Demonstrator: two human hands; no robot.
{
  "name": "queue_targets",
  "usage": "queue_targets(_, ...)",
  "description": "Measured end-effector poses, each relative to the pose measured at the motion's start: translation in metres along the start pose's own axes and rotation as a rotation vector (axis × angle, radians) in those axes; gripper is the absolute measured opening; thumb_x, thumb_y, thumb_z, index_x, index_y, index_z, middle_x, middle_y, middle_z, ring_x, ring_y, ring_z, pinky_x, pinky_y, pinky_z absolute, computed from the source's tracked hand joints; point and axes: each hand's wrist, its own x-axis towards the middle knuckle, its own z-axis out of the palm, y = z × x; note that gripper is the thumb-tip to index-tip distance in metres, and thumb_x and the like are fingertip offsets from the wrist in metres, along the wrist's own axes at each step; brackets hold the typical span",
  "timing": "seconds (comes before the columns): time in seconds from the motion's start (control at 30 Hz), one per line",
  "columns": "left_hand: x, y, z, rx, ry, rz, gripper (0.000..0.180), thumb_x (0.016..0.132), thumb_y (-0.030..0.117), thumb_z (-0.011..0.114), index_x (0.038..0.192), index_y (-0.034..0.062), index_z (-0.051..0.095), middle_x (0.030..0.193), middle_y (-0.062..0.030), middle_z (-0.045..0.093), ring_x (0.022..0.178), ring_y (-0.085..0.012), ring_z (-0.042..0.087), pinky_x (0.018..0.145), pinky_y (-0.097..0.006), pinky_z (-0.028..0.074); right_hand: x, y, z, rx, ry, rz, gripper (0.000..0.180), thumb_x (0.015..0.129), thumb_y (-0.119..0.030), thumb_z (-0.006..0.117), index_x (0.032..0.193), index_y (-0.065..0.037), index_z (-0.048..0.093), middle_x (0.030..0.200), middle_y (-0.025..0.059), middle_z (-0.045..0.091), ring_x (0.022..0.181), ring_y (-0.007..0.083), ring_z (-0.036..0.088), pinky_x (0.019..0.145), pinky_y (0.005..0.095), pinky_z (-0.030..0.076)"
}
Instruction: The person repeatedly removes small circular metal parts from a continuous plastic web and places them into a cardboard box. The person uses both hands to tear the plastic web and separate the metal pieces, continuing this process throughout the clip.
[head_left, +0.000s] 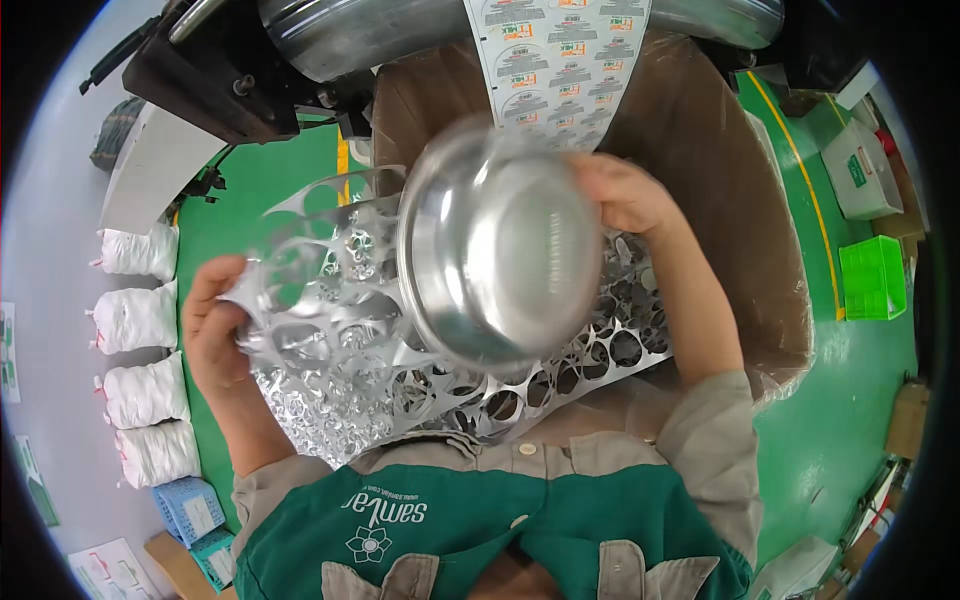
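Note:
My right hand [625, 195] grips a shiny steel bowl [500, 260] by its far right edge. Blurred by motion, the bowl is tilted, and its rounded outside and base appear to face up. My left hand [215, 325] has its fingers curled on the edge of a silver foil scrap web [300, 325] punched with large round holes. This web stretches from the left hand toward the bowl, which hides part of it. Below both hands lies more punched foil scrap [540, 385], crumpled and heaped.
A brown plastic-lined bin [740, 260] stands beneath and beyond my hands. Over it hangs a printed foil strip [560, 70] beside a metal roller [330, 35]. White bundles [145, 315] line the left wall. A bright green crate [872, 280] sits on the green floor at right.

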Motion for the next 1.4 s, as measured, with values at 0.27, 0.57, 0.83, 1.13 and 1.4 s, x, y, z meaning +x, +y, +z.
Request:
queue_targets(0.27, -0.003, -0.001, -0.007, -0.108, -0.089, 0.125, 0.017, 0.056, -0.004, 0.039, 0.069, 0.0, 0.051, 0.067, -0.004, 0.042, 0.066, -0.0121, 0.036, 0.061, -0.02, 0.029, -0.054, 0.079, -0.107, -1.848, 0.464, 0.856, 0.052, 0.062, -0.032, 0.073, 0.098, 0.004, 0.059, 0.103, 0.022, 0.059, 0.096, 0.0334, 0.058, 0.079, 0.0395, 0.047)
queue_targets(0.57, -0.011, 0.016, 0.026, -0.039, -0.455, 0.183, 0.024, 0.069, 0.023, 0.051, 0.068, -0.0007, 0.055, 0.063, -0.0077, 0.046, 0.06, -0.0126, 0.039, 0.053, -0.022, 0.027, -0.039, -0.063, -0.009, -0.159, 0.162, -0.342, 0.058, 0.079, -0.036, 0.065, 0.123, -0.003, 0.046, 0.11, 0.01, 0.057, 0.1, 0.0165, 0.056, 0.088, 0.0323, 0.046)
queue_targets(0.83, 0.015, -0.019, -0.028, 1.189, -0.262, 0.151, 0.009, 0.083, 0.01, 0.054, 0.084, 0.0004, 0.056, 0.075, -0.0067, 0.056, 0.071, -0.0227, 0.053, 0.066, -0.032, 0.041, -0.081, 0.121, -0.179, -1.231, 1.126, 0.397, 0.06, 0.076, -0.05, 0.059, 0.113, -0.003, 0.057, 0.116, 0.0195, 0.055, 0.109, 0.031, 0.052, 0.094, 0.0385, 0.038)
queue_targets(1.13, 0.037, -0.011, 0.11, 1.264, -0.699, 0.347, 0.081, 0.068, 0.041, 0.068, 0.136, 0.0134, 0.034, 0.136, -0.0166, 0.037, 0.131, -0.0398, 0.021, 0.106, -0.047, 0.019, -0.016, 0.063, -0.072, -1.744, 0.257, 0.74, 0.034, 0.064, -0.025, 0.069, 0.089, -0.002, 0.065, 0.096, 0.0168, 0.063, 0.093, 0.0295, 0.061, 0.078, 0.0398, 0.049)
queue_targets(1.4, 0.027, 0.007, 0.114, 0.753, -1.107, 0.344, 0.047, 0.061, -0.008, 0.048, 0.104, 0.0042, 0.06, 0.102, -0.015, 0.058, 0.096, -0.0316, 0.054, 0.083, -0.038, 0.042, -0.028, -0.057, -0.007, -1.225, 0.561, -0.171, 0.043, 0.072, -0.029, 0.069, 0.104, -0.003, 0.057, 0.095, 0.0132, 0.062, 0.085, 0.0219, 0.059, 0.077, 0.0334, 0.046)
